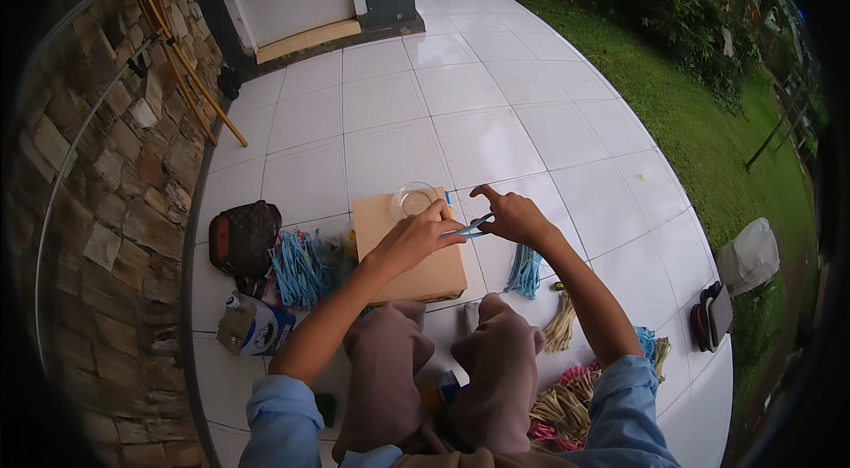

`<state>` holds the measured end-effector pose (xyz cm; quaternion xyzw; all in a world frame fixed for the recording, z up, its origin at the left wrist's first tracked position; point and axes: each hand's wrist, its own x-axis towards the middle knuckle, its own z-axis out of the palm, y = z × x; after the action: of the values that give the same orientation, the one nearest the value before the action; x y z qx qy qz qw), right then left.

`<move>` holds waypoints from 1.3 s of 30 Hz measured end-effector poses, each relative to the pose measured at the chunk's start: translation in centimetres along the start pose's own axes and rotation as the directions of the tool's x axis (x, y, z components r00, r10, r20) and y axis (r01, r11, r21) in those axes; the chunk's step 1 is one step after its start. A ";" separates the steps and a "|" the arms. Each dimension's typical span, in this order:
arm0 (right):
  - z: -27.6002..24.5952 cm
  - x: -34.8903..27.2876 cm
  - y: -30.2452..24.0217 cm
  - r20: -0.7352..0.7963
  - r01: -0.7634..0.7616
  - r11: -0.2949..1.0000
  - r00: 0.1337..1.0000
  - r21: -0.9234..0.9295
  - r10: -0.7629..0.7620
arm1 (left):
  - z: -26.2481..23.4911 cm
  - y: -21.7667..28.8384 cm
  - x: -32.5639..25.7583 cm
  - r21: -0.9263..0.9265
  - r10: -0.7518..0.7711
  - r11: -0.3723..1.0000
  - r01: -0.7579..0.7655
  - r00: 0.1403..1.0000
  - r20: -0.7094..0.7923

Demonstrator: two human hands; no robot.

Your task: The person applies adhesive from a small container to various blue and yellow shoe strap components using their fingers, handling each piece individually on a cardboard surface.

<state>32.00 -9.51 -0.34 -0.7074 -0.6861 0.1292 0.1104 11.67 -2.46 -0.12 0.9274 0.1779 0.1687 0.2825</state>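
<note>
Between my two hands, above the right side of a brown cardboard box, a light blue strip is held in a curve. My left hand pinches one end of it, over the box top. Just past the box's right edge, my right hand grips the other end with thumb and fingers, its index finger bent outward. A clear round dish sits on the far part of the box, partly behind my left hand. Below my right hand, a bundle of light blue strips lies on the tiles.
At left are a dark brown bag, a pile of blue strips and a blue-and-white container. Tan bundles and a pink-and-tan heap lie at right. Farther right sit dark footwear and a white plastic bag.
</note>
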 end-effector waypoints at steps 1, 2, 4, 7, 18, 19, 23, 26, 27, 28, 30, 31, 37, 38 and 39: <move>0.4 0.5 0.0 0.056 0.036 0.999 0.998 -0.017 -0.035 | 0.2 -1.4 -0.1 -0.034 0.009 0.999 -0.009 1.000 0.014; 1.3 1.0 0.5 0.117 0.066 0.997 0.991 -0.032 -0.062 | 0.7 -2.6 -0.3 -0.075 0.021 0.997 -0.018 0.999 0.032; 3.4 1.8 1.7 0.191 0.159 0.987 0.969 -0.009 -0.154 | 1.5 -4.7 -0.3 -0.075 -0.019 0.997 0.024 0.998 0.067; 5.9 3.0 2.8 0.295 0.218 0.951 0.914 0.222 -0.278 | 3.4 -8.7 -0.9 -0.051 -0.049 0.997 0.054 0.993 0.103; 16.7 6.2 9.7 0.077 -0.005 0.421 0.985 0.907 -0.152 | 10.7 -17.7 -1.5 -0.272 -0.199 0.942 0.194 0.980 0.010; 17.5 6.5 10.0 0.040 0.025 0.406 0.988 0.913 -0.151 | 11.0 -17.9 -1.5 -0.228 -0.187 0.957 0.178 0.982 -0.017; 18.4 6.9 10.8 0.049 -0.018 0.415 0.997 0.909 -0.064 | 12.6 -18.6 -2.2 -0.028 -0.144 0.990 0.142 0.984 -0.102; 19.1 6.9 10.5 0.008 0.010 0.499 0.999 0.867 -0.033 | 13.4 -18.8 -2.5 0.099 -0.093 0.989 0.110 0.983 -0.160; 19.2 6.7 10.3 -0.018 0.023 0.519 1.000 0.855 -0.015 | 13.3 -18.9 -2.7 0.141 -0.077 0.985 0.102 0.981 -0.176; 19.3 6.7 9.8 -0.044 0.037 0.537 0.999 0.843 0.000 | 13.2 -18.9 -2.8 0.187 -0.061 0.978 0.097 0.979 -0.192; 19.6 6.6 9.2 -0.063 0.037 0.561 0.998 0.827 0.027 | 13.1 -19.2 -3.1 0.204 -0.047 0.975 0.089 0.979 -0.199; 19.7 6.3 9.2 -0.054 0.019 0.566 0.998 0.824 0.044 | 13.0 -19.1 -3.1 0.211 -0.039 0.974 0.083 0.979 -0.201; 20.4 6.6 8.6 -0.094 0.018 0.515 0.988 0.857 0.121 | 12.5 -18.2 -2.8 0.312 -0.043 0.947 0.079 0.992 -0.121; 20.4 6.7 8.6 -0.099 0.021 0.502 0.987 0.865 0.130 | 12.6 -18.3 -2.9 0.305 -0.053 0.948 0.087 0.992 -0.118; 20.5 6.6 8.5 -0.100 0.019 0.516 0.986 0.857 0.130 | 12.8 -18.4 -3.0 0.298 -0.063 0.950 0.094 0.991 -0.114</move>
<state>33.35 -3.61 -22.68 -0.5909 -0.5007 0.3988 0.4910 10.02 4.70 -21.51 0.9419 0.2528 0.1759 0.1339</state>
